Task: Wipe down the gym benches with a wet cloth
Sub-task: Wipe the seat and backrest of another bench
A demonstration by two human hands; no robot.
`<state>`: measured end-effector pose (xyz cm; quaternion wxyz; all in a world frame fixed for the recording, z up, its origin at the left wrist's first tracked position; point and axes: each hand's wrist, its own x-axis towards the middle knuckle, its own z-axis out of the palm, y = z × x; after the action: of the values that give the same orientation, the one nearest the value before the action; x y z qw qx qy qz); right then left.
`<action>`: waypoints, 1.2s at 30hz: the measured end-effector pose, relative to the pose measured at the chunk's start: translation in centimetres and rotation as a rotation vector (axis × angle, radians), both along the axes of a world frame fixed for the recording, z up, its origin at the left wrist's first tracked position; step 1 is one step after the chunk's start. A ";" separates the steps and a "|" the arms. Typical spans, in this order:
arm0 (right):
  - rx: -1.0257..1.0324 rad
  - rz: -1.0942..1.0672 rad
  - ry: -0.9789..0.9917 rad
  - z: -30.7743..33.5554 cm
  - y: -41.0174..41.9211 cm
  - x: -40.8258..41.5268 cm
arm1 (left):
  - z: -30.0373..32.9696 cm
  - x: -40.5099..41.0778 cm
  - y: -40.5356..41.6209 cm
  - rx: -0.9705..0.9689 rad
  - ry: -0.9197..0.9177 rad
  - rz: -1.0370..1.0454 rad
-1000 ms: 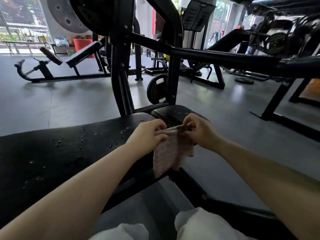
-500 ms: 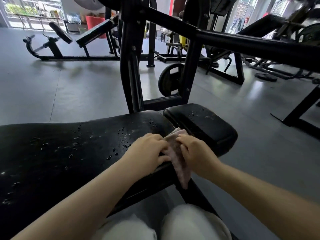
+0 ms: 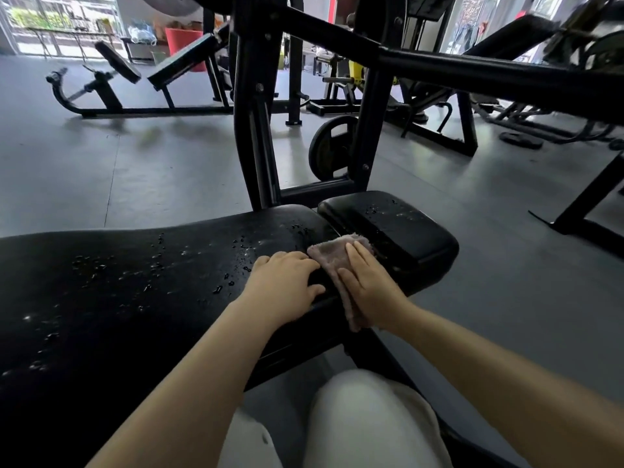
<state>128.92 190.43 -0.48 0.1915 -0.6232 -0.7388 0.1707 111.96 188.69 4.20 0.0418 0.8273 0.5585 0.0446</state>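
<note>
Head view, looking down: pale trouser knees [image 3: 368,417] sit closest, so the person is probably crouched low to get at the padding. Both forearms reach forward onto the table [image 3: 101,298], the long black padded bench with water drops scattered across it. Left hand [image 3: 287,282] lies flat with relaxed fingers on the pad, holding nothing, I'd guess just bracing. Right hand [image 3: 366,285] presses flat on the cloth [image 3: 332,256], fingers straight, not clenched round it. That pinkish cloth is draped over the seam where the long pad meets the small seat pad [image 3: 398,228], one end hanging off the near edge, which looks like a good start for a sweep. Past that stand the black frame uprights [image 3: 253,130], a weight plate [image 3: 329,146] and another bench [image 3: 175,64] far back.
</note>
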 end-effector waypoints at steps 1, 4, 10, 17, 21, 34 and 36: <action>0.018 -0.012 0.029 -0.3 -0.3 0.0 | -0.1 0.0 0.1 -0.002 -0.009 0.008; 0.018 -0.043 0.058 0.4 0.9 -0.8 | 0.3 0.4 0.5 0.008 0.007 0.039; 0.098 -0.102 0.183 0.7 -1.6 -0.7 | 1.6 2.6 1.2 0.071 0.103 0.164; -0.194 -0.251 0.589 3.7 -3.9 4.3 | -0.1 4.4 1.6 0.215 0.010 0.030; 0.113 -0.269 0.379 7.6 -2.2 7.5 | -0.8 4.8 2.0 0.046 -0.069 -0.130; 0.143 0.243 -0.591 3.0 2.7 5.5 | -0.7 4.5 2.5 -0.023 -0.021 -0.125; 0.044 0.244 -0.553 3.0 4.9 4.8 | -0.6 4.6 2.7 -0.030 -0.022 -0.124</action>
<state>133.76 195.38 2.49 -0.0254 -0.5486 -0.8357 0.0003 116.56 191.36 3.58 0.0629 0.8590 0.5062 0.0429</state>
